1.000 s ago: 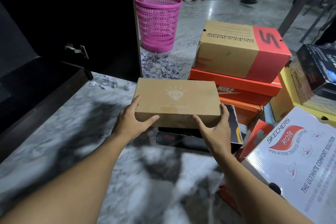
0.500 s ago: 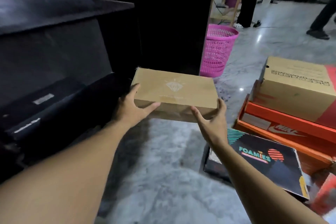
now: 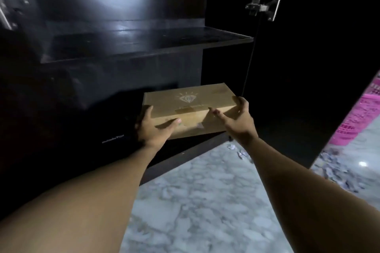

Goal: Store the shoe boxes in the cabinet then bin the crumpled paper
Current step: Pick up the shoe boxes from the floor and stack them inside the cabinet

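Holding the brown shoe box (image 3: 189, 107) at frame centre, both hands grip its ends at the lower compartment of the black cabinet (image 3: 115, 80), beneath the shelf (image 3: 144, 45). Left hand (image 3: 153, 128): thumb spread across the front face, fingers wrapped round the left end. Right hand (image 3: 236, 118): fingers curled on the right corner, thumb spread. Crumpled paper (image 3: 337, 170) lies at right, near the pink basket (image 3: 364, 113).

Dim and softly blurred; glare streaks the black cabinet (image 3: 131, 45) up top, deep shadow fills its base.
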Motion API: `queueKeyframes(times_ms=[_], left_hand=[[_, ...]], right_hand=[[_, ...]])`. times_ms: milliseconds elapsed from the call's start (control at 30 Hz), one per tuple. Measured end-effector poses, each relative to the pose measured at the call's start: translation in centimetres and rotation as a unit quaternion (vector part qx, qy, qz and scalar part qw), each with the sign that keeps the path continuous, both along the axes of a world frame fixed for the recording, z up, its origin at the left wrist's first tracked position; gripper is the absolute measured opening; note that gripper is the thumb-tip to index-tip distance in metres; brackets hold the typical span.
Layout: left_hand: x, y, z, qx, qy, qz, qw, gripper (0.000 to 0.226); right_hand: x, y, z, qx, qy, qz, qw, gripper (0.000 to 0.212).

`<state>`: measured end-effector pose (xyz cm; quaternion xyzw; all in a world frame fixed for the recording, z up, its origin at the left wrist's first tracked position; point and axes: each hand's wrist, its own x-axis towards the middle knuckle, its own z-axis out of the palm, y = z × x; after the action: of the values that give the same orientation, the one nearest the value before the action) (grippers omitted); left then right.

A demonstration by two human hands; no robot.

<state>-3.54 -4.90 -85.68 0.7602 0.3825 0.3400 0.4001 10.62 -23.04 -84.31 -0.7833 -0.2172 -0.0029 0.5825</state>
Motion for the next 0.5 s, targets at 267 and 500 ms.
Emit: queueKeyframes(times_ms=[267, 500], left_hand=[[-2.0, 6.8, -2.9, 0.021, 0.062, 0.111, 0.992, 0.098], [-2.5, 11.3, -5.2, 0.027, 0.11, 0.174, 0.978, 0.094]], right_hand=[[1.3, 10.2, -5.2, 0.003, 0.047, 0.096, 0.994, 0.093], [2.1, 17.2, -8.6, 0.045, 0.109, 0.149, 0.982, 0.09]])
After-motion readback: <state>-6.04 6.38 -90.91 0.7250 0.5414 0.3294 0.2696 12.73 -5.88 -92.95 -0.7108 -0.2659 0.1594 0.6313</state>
